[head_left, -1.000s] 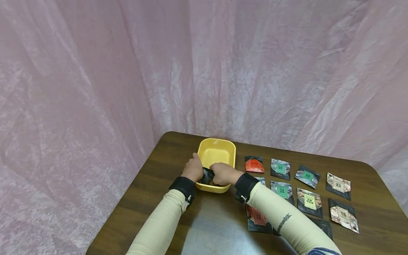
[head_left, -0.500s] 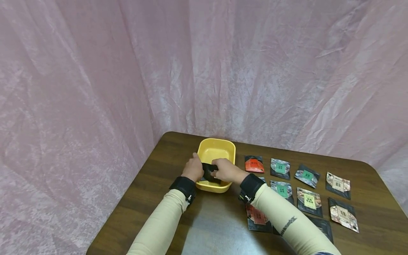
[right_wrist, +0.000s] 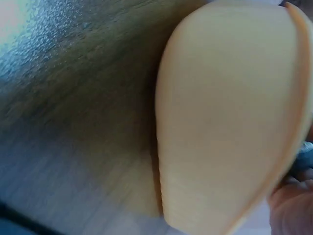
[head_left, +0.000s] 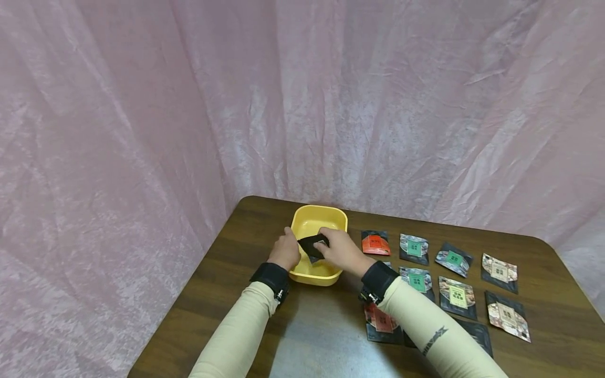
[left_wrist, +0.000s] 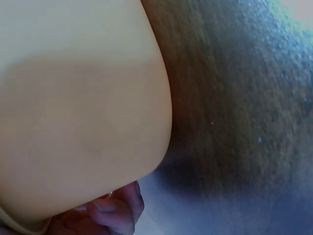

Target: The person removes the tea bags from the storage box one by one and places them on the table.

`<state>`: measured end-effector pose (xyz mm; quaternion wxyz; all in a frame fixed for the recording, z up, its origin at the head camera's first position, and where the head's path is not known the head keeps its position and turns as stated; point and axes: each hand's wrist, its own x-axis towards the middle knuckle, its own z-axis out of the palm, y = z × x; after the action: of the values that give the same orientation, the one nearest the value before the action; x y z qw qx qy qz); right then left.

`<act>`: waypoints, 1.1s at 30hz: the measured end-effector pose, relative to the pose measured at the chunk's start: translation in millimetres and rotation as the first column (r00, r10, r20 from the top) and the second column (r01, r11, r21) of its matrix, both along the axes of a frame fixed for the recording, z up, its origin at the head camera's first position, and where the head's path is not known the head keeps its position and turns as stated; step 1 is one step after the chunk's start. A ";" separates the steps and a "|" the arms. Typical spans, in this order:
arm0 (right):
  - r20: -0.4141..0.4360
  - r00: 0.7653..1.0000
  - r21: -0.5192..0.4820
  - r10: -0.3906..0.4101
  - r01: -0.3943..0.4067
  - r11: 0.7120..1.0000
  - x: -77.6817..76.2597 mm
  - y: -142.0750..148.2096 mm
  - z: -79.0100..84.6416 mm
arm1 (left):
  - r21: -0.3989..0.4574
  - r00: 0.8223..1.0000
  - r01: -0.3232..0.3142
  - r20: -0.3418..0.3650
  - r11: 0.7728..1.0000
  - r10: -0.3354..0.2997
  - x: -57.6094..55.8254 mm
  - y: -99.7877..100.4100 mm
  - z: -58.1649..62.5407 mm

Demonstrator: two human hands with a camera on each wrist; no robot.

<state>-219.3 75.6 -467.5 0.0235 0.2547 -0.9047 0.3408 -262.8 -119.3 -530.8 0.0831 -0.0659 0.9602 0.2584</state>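
Note:
In the head view my left hand (head_left: 285,251) grips the left rim of a yellow plastic tub (head_left: 317,279), whose outer wall (left_wrist: 88,122) fills much of the left wrist view. Curled fingers (left_wrist: 117,208) show below that wall. My right hand (head_left: 342,252) pinches a black foil packet (head_left: 312,244) over the tub. The packet is tilted, its left end close to my left hand, with a greyish part hanging lower. In the right wrist view, part of that hand and the dark packet (right_wrist: 304,157) appear beyond the tub's wall.
Several flat packets lie right of the tub, among them a red-labelled packet (head_left: 375,242), a green-labelled packet (head_left: 414,248) and a yellow-labelled packet (head_left: 457,297). The right forearm partly covers others. A pink curtain (head_left: 312,105) hangs behind the wooden table (head_left: 227,262).
My right hand has risen slightly and moved right, bringing the black packet up from low inside the tub. The left hand has stayed at the rim.

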 end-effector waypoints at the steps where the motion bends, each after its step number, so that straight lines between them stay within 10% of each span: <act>1: -0.023 1.000 -0.025 -0.014 0.013 1.000 1.4 2.3 1.7 | -0.002 1.000 0.000 0.002 1.000 0.000 -0.5 0.0 -1.4; 9: -0.176 0.978 -0.206 -0.110 0.073 0.976 21.2 27.2 28.3 | 0.019 1.000 -0.022 -0.001 1.000 0.022 0.4 -5.1 1.5; 18: -0.325 0.924 -0.192 -0.200 0.143 0.971 56.2 90.2 52.4 | 0.031 0.998 -0.047 0.040 0.998 0.046 15.7 0.1 28.7; 25: -0.478 0.808 -0.112 -0.343 0.332 0.937 112.3 167.4 49.6 | 0.019 0.999 -0.023 0.024 1.000 0.022 23.2 8.5 30.7; 33: -0.432 0.779 0.041 -0.455 0.521 0.852 180.1 222.3 25.9 | 0.013 1.000 0.005 -0.011 1.000 -0.005 20.1 4.6 34.8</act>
<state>-39.2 297.9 -441.6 0.2784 0.0769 -0.9385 0.1892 -242.6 -114.7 -496.0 0.0789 -0.0617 0.9591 0.2648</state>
